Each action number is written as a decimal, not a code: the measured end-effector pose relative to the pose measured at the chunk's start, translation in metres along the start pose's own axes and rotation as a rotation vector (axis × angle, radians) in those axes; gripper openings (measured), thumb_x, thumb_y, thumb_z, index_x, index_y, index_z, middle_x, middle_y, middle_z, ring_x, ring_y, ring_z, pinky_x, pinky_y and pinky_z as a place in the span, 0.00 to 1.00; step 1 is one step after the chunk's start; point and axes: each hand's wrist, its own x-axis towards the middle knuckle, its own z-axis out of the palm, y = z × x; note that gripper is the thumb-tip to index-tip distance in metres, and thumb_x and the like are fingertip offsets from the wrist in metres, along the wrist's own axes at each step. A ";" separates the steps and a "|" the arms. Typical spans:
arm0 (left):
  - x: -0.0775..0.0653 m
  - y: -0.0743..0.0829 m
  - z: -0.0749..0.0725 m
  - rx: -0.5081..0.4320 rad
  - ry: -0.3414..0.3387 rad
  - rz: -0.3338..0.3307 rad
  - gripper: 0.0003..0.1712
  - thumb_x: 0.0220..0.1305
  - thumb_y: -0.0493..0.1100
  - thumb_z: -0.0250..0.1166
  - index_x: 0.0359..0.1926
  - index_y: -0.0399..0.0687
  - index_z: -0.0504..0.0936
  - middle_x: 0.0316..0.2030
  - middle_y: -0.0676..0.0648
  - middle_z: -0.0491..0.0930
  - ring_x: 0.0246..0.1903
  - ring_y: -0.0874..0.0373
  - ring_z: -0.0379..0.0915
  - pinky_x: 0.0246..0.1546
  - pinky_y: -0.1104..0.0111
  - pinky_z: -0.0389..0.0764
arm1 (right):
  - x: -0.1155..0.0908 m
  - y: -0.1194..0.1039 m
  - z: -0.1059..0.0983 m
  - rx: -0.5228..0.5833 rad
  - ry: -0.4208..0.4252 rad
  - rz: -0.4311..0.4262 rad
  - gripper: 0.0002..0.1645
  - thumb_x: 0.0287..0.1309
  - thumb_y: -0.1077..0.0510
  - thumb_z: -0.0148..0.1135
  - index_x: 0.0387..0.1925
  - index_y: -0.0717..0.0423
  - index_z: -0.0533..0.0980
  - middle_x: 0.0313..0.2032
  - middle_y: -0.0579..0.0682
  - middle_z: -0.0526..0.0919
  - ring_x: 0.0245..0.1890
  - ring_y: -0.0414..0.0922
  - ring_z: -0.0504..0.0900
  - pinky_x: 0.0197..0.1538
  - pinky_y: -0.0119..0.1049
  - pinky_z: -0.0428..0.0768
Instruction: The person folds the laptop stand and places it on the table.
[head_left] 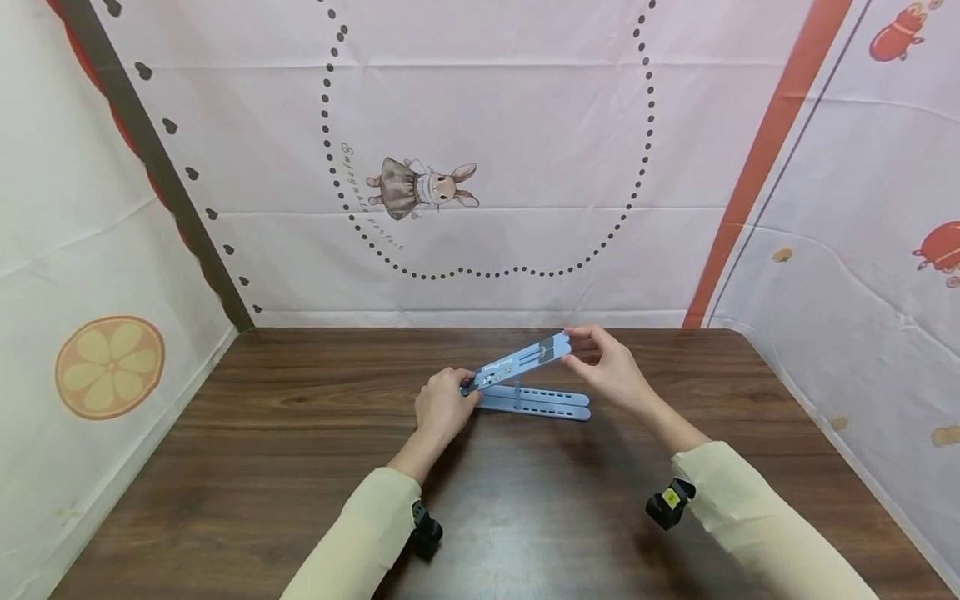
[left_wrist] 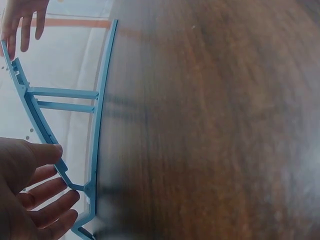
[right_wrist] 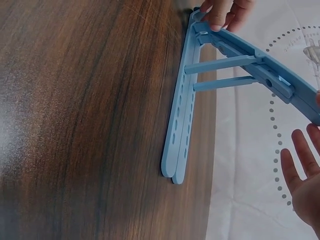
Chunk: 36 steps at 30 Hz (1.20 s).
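Both your forearms reach forward over the dark, wood-grained bench. Your left hand grips the hinge end of the light-blue folding laptop stand, while your right hand pinches its raised end between thumb and fingers. The stand's slotted, round-ended lower bars lie on the bench; its upper bars slope up, braced by thin struts.

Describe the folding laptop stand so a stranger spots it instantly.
Find the dark wood-grain table before the printed white cloth. Toward its far side, between the left hand and right hand, is the folding laptop stand, its upper bars tilted above slotted base bars. It alone is light blue; the wrist cameras are black.
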 end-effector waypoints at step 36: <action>-0.001 0.004 -0.002 0.027 -0.002 -0.015 0.17 0.49 0.49 0.70 0.43 0.56 0.85 0.37 0.50 0.82 0.31 0.51 0.79 0.21 0.63 0.72 | -0.032 0.046 0.016 -0.367 -0.244 -0.114 0.34 0.52 0.56 0.65 0.59 0.64 0.66 0.54 0.60 0.74 0.53 0.55 0.74 0.53 0.52 0.73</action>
